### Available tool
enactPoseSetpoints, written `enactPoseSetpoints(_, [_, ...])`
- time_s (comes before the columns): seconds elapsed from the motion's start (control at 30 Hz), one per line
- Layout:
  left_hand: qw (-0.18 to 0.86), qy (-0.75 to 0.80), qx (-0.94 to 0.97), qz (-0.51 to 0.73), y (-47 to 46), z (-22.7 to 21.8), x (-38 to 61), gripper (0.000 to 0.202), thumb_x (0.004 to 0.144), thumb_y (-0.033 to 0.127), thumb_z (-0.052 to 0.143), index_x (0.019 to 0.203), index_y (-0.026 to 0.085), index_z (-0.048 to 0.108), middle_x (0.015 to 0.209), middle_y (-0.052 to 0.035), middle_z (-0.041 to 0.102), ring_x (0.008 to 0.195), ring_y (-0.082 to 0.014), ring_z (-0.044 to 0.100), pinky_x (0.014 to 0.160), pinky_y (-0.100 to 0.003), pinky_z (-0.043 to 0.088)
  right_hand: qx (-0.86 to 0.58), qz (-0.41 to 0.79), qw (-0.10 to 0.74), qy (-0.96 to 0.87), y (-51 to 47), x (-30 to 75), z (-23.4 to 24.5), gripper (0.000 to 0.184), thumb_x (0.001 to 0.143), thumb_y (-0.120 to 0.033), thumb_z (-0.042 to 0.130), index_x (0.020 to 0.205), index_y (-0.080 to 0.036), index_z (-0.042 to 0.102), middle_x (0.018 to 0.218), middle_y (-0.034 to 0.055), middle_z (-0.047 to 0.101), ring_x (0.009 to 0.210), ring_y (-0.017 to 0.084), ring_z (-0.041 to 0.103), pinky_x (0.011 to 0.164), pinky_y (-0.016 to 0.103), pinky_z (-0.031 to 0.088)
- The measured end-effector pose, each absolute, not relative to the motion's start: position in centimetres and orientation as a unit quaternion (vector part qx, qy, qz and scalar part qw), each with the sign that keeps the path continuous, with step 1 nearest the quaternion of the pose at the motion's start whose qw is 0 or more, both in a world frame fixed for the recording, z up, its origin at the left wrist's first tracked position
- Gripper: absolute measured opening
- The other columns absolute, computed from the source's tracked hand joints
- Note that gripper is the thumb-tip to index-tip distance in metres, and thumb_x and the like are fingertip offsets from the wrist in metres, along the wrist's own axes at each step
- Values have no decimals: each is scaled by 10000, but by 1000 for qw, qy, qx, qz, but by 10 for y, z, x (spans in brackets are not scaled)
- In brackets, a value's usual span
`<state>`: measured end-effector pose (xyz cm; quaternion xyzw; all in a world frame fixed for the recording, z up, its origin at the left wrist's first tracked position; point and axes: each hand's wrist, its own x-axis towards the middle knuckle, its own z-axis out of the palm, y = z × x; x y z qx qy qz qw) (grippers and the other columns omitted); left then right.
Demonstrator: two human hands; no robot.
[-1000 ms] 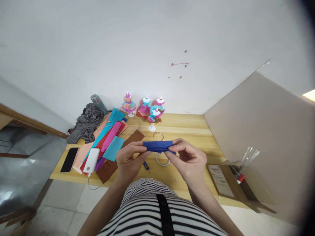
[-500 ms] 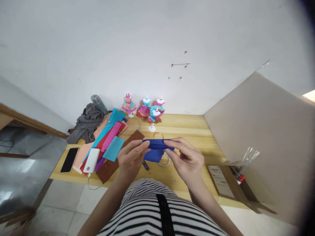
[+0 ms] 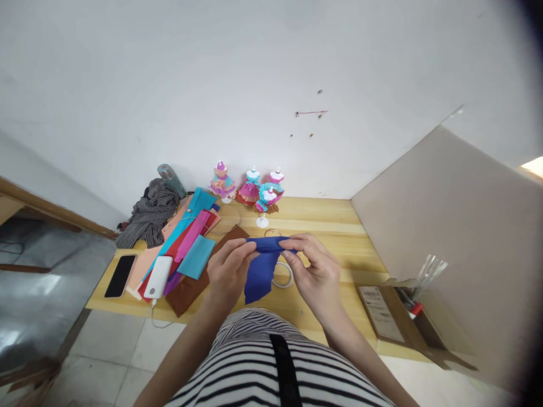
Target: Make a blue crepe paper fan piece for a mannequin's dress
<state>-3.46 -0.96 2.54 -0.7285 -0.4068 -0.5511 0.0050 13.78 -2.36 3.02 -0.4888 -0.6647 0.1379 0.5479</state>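
I hold a dark blue strip of crepe paper above the wooden table. My left hand pinches its left end and my right hand pinches its right end. The top edge is stretched level between my fingers, and a loose flap hangs down below it. A white tape ring lies on the table right behind the paper, partly hidden by my right hand.
Coloured paper sheets, a white power bank and a black phone lie at the left. A striped cloth and a bottle sit behind them. Small paper-dress dolls stand by the wall. A cardboard box sits at the right.
The folded blue strip has opened downward: a flap now hangs below the top edge. Both hands have drifted slightly up and closer together.
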Motion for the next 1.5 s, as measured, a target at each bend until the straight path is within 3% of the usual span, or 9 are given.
enactPoseSetpoints(0.23, [-36,-441,-704,-556,-9,15,-30,79,835,156,671,905,190,682,825,-24,718,733,-119,690,692,-213,562,-524,181,532,-641,-22,135,24,118,872,-159,595,893,-234,683,812,28,722,712,179,658,668,318,524])
enactPoseSetpoints(0.43, [-83,-467,-671,-569,-7,8,-28,39,817,180,689,852,197,683,749,6,716,680,-111,679,646,-197,543,-525,179,537,-636,-20,134,21,106,864,-162,600,893,-223,682,817,25,732,729,183,675,685,308,528])
enactPoseSetpoints(0.77, [-280,-517,-534,-607,-13,7,-25,77,697,205,767,740,185,707,603,31,699,515,-114,658,528,-195,553,-537,234,556,-589,-22,135,15,80,829,-221,659,903,-217,690,788,26,723,665,162,646,648,303,527])
enactPoseSetpoints(1.0, [-309,-485,-514,-637,-17,18,-24,101,650,186,797,723,179,727,827,-44,771,681,-162,722,620,-251,608,-484,339,616,-521,-23,134,25,62,735,-189,710,784,-217,683,757,20,697,694,156,643,636,276,538])
enactPoseSetpoints(1.23, [-308,-481,-513,-641,-22,27,-25,107,630,170,817,679,178,722,781,-36,769,664,-162,721,592,-245,604,-437,370,632,-522,-25,136,36,116,715,-118,707,735,-232,693,763,13,674,744,163,630,668,283,516])
enactPoseSetpoints(1.5, [-318,-468,-532,-630,-23,27,-30,106,657,206,804,663,173,704,877,-74,775,748,-193,728,659,-297,611,-428,349,639,-535,-27,136,41,119,698,-108,714,698,-224,689,783,29,671,748,181,639,677,320,532])
